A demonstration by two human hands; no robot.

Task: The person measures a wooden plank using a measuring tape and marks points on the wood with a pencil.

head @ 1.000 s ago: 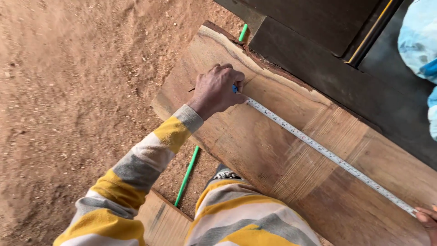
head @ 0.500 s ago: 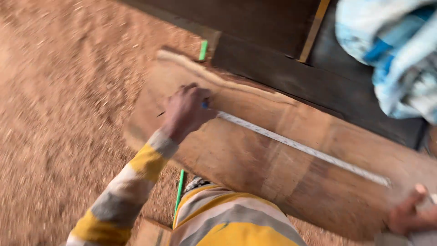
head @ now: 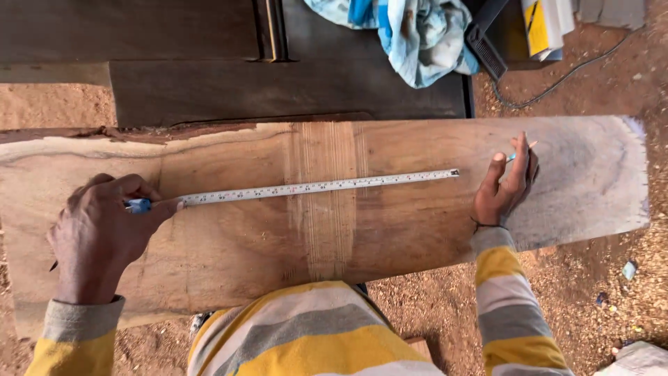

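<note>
Wood first: the long reddish-brown plank [head: 390, 209] lies across in front of us, and the tape measure [head: 316, 186] is stretched flat along its face between our two hands. Our left hand [head: 101, 233] is closed around the blue tape case [head: 138, 205], thumb pressing down where the blade leaves it. Our right hand [head: 504, 184] rests on the plank just past the blade's hook end; its fingers are loosely extended and pinch a pencil [head: 520, 152], the tip pointing away from us. The hook end sits near that hand but apart from it, not caught on any edge.

To do this well, in our judgement, we should keep the blade flat and straight, parallel to the plank's long edge, and hold the case down firmly so it cannot creep. The free hook could slide, so a fingertip on it would help before marking. The pencil stroke should land tight against the blade.

Beyond our hands lie dark boards [head: 278, 87] and a blue-and-white cloth [head: 410, 35]; sawdust-covered ground [head: 591, 278] lies below our right hand.
</note>
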